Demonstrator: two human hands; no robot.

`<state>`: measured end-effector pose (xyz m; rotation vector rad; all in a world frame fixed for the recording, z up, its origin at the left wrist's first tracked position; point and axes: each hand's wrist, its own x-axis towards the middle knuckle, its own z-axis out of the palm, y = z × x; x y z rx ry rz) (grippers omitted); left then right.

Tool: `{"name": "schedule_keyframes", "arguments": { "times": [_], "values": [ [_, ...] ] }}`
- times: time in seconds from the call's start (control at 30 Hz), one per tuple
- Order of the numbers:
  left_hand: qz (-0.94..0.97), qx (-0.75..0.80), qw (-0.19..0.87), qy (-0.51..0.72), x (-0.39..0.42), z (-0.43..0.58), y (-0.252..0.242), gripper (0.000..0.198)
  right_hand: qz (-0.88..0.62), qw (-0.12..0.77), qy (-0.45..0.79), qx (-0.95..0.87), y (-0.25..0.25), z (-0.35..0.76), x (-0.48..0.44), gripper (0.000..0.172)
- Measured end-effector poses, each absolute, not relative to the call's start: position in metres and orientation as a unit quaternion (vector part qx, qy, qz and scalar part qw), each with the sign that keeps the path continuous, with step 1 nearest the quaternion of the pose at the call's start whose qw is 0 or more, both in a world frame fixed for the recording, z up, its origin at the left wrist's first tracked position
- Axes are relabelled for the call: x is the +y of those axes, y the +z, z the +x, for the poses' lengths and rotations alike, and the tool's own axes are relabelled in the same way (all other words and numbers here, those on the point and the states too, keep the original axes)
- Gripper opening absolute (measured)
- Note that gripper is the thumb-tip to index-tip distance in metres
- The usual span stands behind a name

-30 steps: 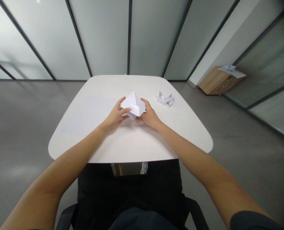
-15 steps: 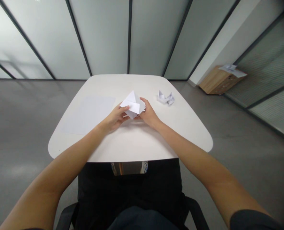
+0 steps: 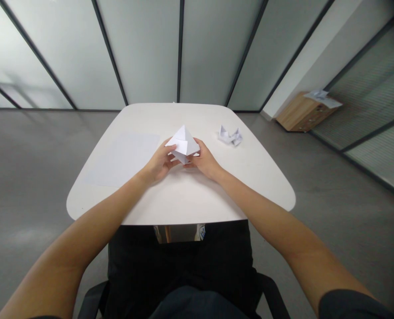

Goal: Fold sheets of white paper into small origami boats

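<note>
A piece of folded white paper (image 3: pixel 183 144), with a pointed peak and flared flaps, is held between both hands just above the table. My left hand (image 3: pixel 161 161) grips its left side, thumb on top and fingers underneath. On the opposite side, my right hand (image 3: pixel 205 160) is closed around the right flap, and some of its fingers are hidden beneath the paper. Two small folded paper shapes (image 3: pixel 230 136), one like a boat, lie at the right of the table. To the left, a flat white sheet (image 3: pixel 123 155) rests on the tabletop, partly behind my left forearm.
The white table (image 3: pixel 183 204) has rounded corners, and its front edge is close to my lap. A wooden cabinet (image 3: pixel 298 113) with papers on top stands at the far right. Frosted glass panels (image 3: pixel 143 53) line the back.
The right side of the folded paper has opened out into a flatter, pointed flap. My right thumb has shifted down to its lower edge; both hands otherwise stay in place.
</note>
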<state>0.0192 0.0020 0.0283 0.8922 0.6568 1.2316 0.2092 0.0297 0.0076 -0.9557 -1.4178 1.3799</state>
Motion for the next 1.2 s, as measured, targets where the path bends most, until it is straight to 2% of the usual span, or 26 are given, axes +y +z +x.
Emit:
{"name": "schedule_keyframes", "arguments": {
  "times": [0.37, 0.53, 0.57, 0.73, 0.9, 1.0, 1.1, 1.2],
  "values": [
    [0.458, 0.278, 0.654, 0.534, 0.002, 0.018, 0.028, 0.065, -0.393, 0.464, 0.557, -0.566, 0.009, 0.209, 0.028, 0.077],
    [0.489, 0.274, 0.633, 0.534, 0.008, 0.014, 0.024, 0.071, -0.394, 0.434, 0.527, -0.615, 0.014, 0.221, 0.036, 0.065],
    [0.488, 0.275, 0.63, 0.537, 0.009, 0.012, 0.024, 0.072, -0.393, 0.425, 0.537, -0.613, 0.016, 0.225, 0.037, 0.066],
    [0.46, 0.322, 0.613, 0.556, 0.012, 0.007, 0.026, 0.067, -0.333, 0.39, 0.643, -0.569, 0.03, 0.248, 0.036, 0.091],
    [0.433, 0.351, 0.616, 0.557, 0.011, 0.01, 0.024, 0.073, -0.324, 0.389, 0.692, -0.515, 0.036, 0.241, 0.026, 0.089],
    [0.427, 0.354, 0.629, 0.544, 0.009, 0.014, 0.023, 0.076, -0.37, 0.421, 0.652, -0.511, 0.03, 0.228, 0.025, 0.1],
    [0.416, 0.356, 0.641, 0.538, 0.007, 0.016, 0.023, 0.077, -0.397, 0.43, 0.622, -0.521, 0.023, 0.22, 0.026, 0.098],
    [0.424, 0.341, 0.652, 0.528, 0.005, 0.015, 0.024, 0.094, -0.409, 0.421, 0.612, -0.53, 0.02, 0.218, 0.027, 0.095]
  ]
}}
